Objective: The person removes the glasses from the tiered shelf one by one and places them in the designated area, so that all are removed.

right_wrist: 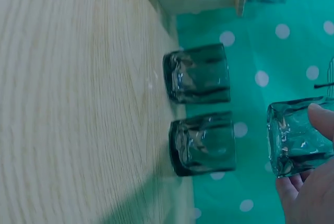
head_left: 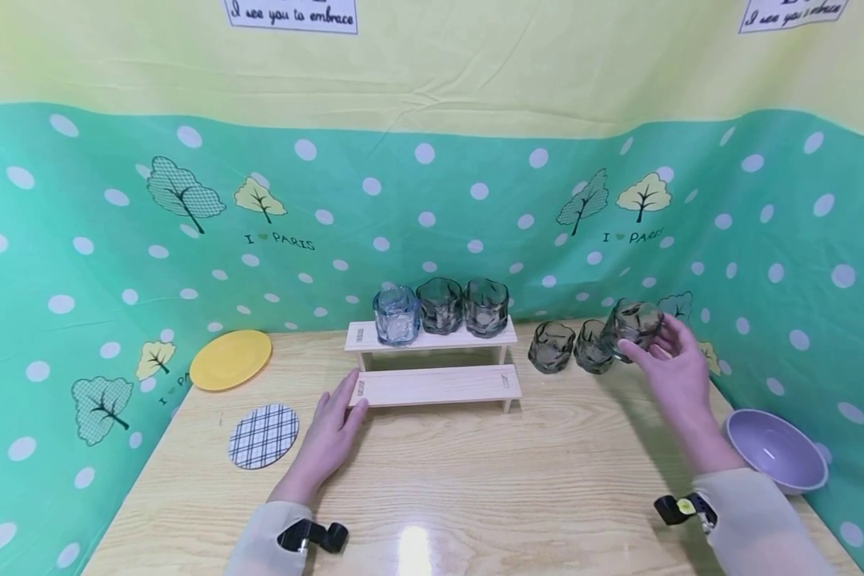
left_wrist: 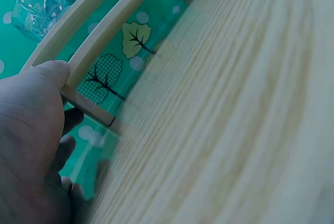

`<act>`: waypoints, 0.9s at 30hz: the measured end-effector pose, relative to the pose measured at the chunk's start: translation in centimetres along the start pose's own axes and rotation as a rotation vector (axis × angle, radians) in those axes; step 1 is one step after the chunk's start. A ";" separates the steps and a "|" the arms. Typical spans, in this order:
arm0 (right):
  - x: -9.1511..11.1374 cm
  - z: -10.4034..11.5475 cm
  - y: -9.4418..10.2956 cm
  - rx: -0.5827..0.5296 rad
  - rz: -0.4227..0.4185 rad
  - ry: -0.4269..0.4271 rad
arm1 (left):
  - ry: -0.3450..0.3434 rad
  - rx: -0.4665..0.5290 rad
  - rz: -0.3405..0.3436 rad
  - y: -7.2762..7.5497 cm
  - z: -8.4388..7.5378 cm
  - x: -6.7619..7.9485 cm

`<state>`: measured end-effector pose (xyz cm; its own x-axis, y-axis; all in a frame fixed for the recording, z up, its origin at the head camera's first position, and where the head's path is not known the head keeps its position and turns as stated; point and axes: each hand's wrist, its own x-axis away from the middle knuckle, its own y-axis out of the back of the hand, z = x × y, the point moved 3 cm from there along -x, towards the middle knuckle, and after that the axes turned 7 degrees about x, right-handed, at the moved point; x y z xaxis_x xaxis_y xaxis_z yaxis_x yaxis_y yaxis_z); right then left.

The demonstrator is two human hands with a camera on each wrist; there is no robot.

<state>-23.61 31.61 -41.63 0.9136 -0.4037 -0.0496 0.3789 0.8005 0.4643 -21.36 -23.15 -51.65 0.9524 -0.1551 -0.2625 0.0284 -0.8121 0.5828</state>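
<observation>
A two-tier wooden shelf stands at the back of the table. My left hand grips the left end of its lower tier, thumb at the front corner; the left wrist view shows the thumb against the board's end. In my right hand a smoky grey glass tumbler is held off the table, between thumb and fingers. Two matching tumblers stand on the table just left of it. Along the upper tier sit a clear bluish glass and two grey glasses.
A yellow plate lies at the back left, with a round checked coaster in front of it. To the right, a purple bowl stands beside my right forearm. A green dotted cloth hangs behind and along both sides.
</observation>
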 end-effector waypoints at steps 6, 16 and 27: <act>-1.1 -0.4 1.1 -0.013 -0.041 -0.037 | 0.002 0.006 0.003 0.0 -0.1 0.0; -3.4 -1.2 1.7 -0.028 -0.065 -0.104 | -0.007 0.009 -0.016 0.0 -0.4 0.0; -5.0 -2.7 1.4 0.011 -0.085 -0.121 | 0.011 0.007 0.002 0.1 -0.2 0.0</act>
<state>-27.23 35.98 -43.12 0.8535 -0.5208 0.0174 0.4519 0.7564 0.4729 -21.33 -23.06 -51.42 0.9558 -0.1507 -0.2523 0.0240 -0.8155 0.5782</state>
